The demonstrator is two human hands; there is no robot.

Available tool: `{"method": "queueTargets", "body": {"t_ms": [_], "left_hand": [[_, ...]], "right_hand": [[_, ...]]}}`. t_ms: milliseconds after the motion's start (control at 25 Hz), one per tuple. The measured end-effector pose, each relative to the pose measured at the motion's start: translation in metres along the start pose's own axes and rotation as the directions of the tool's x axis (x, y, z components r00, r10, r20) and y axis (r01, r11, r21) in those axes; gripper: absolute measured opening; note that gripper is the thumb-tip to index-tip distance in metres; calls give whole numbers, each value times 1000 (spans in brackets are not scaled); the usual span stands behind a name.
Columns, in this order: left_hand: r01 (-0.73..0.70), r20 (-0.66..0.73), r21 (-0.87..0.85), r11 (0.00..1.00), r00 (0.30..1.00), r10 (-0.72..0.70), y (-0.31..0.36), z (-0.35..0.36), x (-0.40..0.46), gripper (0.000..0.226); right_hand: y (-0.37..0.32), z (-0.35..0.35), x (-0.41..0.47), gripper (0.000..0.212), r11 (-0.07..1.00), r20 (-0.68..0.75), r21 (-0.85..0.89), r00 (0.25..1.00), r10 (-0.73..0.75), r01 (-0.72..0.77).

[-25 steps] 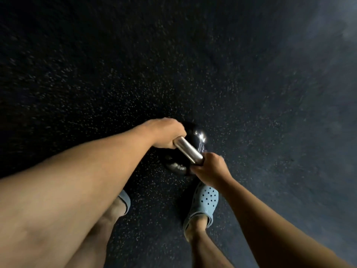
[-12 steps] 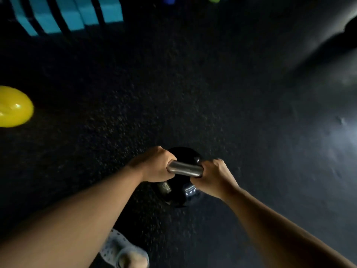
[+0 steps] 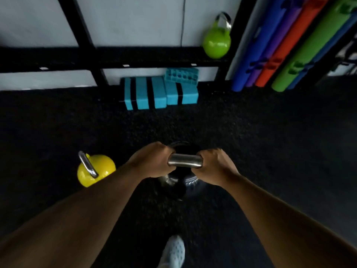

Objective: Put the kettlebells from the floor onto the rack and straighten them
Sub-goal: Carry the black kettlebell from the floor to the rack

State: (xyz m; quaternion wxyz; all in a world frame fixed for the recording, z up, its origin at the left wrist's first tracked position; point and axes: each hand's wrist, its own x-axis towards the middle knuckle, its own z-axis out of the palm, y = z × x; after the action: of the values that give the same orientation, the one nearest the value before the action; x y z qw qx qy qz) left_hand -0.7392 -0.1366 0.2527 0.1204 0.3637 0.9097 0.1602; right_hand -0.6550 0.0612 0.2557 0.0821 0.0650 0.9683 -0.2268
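A: Where is the black kettlebell [image 3: 176, 187]?

B: Below the fingers, hanging from its steel handle [image 3: 185, 163]. The left hand [image 3: 154, 161] and right hand [image 3: 213, 167] each wrap closed round one end of that handle, knuckles up; the bare middle of the bar shows between them.

A: And the others?

B: The yellow kettlebell [image 3: 96, 170] sits on the floor [image 3: 270, 142], to the left of the left fingers, apart from them. The green kettlebell [image 3: 216, 42] rests on the rack [image 3: 135, 57], well beyond the fingertips, to the right. Blue blocks [image 3: 160, 92] lie under the rack; a shoe [image 3: 173, 252] is below the hands.
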Motion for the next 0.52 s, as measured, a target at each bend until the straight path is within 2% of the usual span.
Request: {"method": "queueTargets", "body": {"t_ms": [120, 280, 360, 520], "left_hand": [[82, -55, 51, 995, 995, -79, -76, -52, 49, 13], [201, -144, 66, 977, 971, -190, -163, -103, 97, 20], [231, -207, 71, 970, 955, -212, -210, -125, 126, 26], [236, -239, 36, 971, 946, -221, -305, -172, 201, 16]], "right_hand": [[-43, -14, 110, 12, 995, -19, -16, 995, -99, 99], [-100, -25, 229, 21, 969, -26, -86, 972, -233, 230], [-125, -32, 292, 20, 959, -25, -92, 963, -270, 267], [-167, -42, 416, 19, 953, -53, -91, 954, -294, 289]]}}
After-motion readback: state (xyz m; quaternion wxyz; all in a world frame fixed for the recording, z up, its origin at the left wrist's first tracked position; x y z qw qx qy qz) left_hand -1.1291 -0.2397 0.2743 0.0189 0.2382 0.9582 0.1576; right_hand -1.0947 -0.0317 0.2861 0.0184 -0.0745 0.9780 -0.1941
